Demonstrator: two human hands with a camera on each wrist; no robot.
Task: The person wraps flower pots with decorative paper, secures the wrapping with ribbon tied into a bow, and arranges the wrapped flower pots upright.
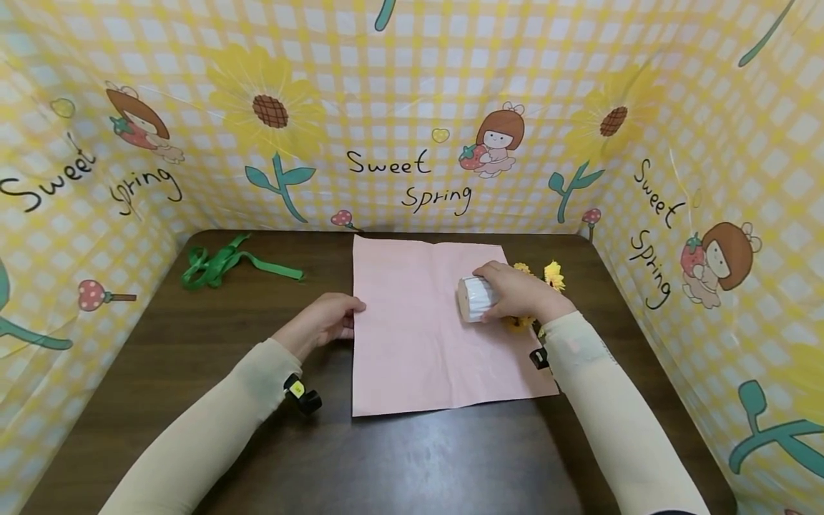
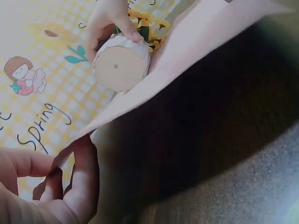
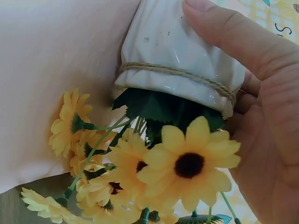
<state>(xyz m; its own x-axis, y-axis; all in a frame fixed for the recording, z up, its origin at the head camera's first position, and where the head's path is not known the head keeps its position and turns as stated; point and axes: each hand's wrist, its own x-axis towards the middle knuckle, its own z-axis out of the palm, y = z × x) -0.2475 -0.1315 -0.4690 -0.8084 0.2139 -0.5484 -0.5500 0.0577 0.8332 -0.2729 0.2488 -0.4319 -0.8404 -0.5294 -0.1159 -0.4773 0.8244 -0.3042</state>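
A pink sheet of paper [image 1: 412,343] lies on the dark wooden table, its left edge lifted. My left hand [image 1: 328,318] pinches that edge between thumb and fingers; the left wrist view shows the raised sheet [image 2: 187,56] from the side. On the right part of the paper, my right hand [image 1: 515,292] grips a white flowerpot [image 1: 475,299] lying on its side, base toward the left. Twine circles the pot near its rim in the right wrist view. Yellow artificial flowers [image 3: 189,163] with dark centres spill out of it past the paper's right edge.
A tangled green ribbon [image 1: 222,265] lies at the table's back left. Yellow checked cloth [image 1: 399,93] with printed flowers and lettering stands as walls behind and on both sides of the table [image 1: 412,465].
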